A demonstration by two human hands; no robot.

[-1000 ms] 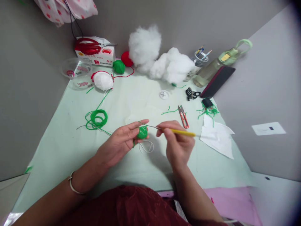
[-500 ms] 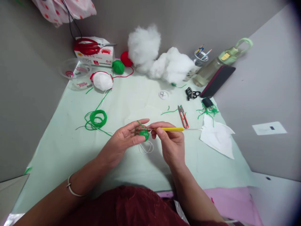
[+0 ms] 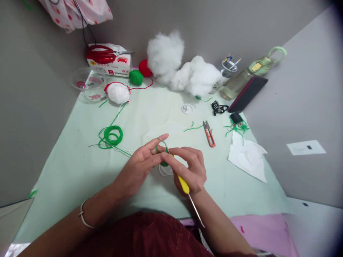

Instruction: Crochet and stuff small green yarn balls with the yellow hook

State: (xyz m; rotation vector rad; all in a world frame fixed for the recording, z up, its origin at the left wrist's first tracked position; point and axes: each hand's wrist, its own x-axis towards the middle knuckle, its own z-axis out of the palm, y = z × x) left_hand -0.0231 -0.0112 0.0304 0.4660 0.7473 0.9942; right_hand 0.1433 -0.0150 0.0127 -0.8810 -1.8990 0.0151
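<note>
One slim yellow-handled hook (image 3: 184, 185) in fingers (image 3: 174, 164), green crochet (image 3: 164, 164), fluffy fibre (image 3: 165, 54)

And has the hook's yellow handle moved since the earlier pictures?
Yes: against the orange snips, the hook's yellow handle has shifted left and lower in view.

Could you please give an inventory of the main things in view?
Metal crochet hook: 1, yellow-handled, centre
Round crocheted piece: 1, green, centre
Yarn coil: 1, green, left
Round yarn balls: 2, green and red, back
Fluffy stuffing: 1 pile, white, back
Printed box: 1, white, back left
Metal scissors: 1, red-handled, on box
Thread snips: 1, orange, right
Claw clip: 1, black, right
Translucent bottle: 1, green, back right
Irregular sheet: 1, white, right
Left hand: 1, bare, centre
Right hand: 1, bare, centre
</note>
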